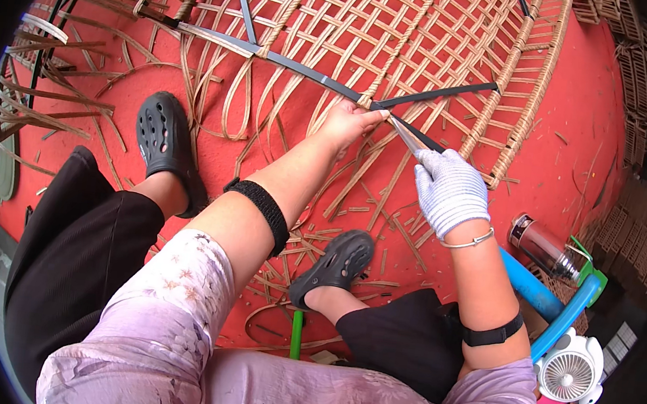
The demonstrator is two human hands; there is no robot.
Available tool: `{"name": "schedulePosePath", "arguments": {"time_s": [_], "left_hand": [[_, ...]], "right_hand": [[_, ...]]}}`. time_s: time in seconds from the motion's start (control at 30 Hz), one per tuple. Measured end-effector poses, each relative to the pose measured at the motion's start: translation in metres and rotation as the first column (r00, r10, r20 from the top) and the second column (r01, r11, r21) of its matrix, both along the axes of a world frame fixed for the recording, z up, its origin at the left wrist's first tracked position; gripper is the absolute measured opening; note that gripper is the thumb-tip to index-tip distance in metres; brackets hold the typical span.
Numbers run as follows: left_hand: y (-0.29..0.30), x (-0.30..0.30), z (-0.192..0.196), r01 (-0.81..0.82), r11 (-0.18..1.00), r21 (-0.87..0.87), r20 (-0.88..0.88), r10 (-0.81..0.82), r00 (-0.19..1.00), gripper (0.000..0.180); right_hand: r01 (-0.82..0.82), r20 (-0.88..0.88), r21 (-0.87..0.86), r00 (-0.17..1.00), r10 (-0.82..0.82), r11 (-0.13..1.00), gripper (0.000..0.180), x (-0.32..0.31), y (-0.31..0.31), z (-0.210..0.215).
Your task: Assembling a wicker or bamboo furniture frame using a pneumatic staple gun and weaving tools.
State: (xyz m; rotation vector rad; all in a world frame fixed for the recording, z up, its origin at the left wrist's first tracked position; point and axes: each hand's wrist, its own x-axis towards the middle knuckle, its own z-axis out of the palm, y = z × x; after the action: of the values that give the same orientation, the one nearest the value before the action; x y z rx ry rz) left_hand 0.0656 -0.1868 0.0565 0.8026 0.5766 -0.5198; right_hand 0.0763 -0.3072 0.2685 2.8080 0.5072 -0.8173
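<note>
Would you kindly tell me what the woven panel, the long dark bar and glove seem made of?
Woven panel: perhaps rattan or plastic imitation; tan weave, faintly shiny. Long dark bar: probably painted metal, given its smooth grey surface. Glove: seemingly knitted fabric, matte, with ribbing.

From where I stand, the floor [589, 112] is red; tan strip offcuts [301, 244] litter it, many gathered between the person's feet; one dark clog [165, 136] rests on it leftward, its mate [341, 261] nearer the middle.
</note>
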Motion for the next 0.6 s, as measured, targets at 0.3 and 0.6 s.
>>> {"name": "schedulePosePath", "arguments": {"time_s": [0.3, 0.6], "left_hand": [[-0.001, -0.001, -0.008, -0.005, 1.000, -0.005, 0.007, 0.005, 1.000, 0.020], [-0.001, -0.001, -0.002, -0.011, 1.000, 0.025, -0.014, 0.012, 1.000, 0.020]], "right_hand": [[0.025, -0.065, -0.050, 0.998, -0.029, 0.998, 0.022, -0.001, 0.003, -0.003], [0.068, 0.083, 0.063, 0.994, -0.073, 0.996, 0.023, -0.026, -0.014, -0.032]]}}
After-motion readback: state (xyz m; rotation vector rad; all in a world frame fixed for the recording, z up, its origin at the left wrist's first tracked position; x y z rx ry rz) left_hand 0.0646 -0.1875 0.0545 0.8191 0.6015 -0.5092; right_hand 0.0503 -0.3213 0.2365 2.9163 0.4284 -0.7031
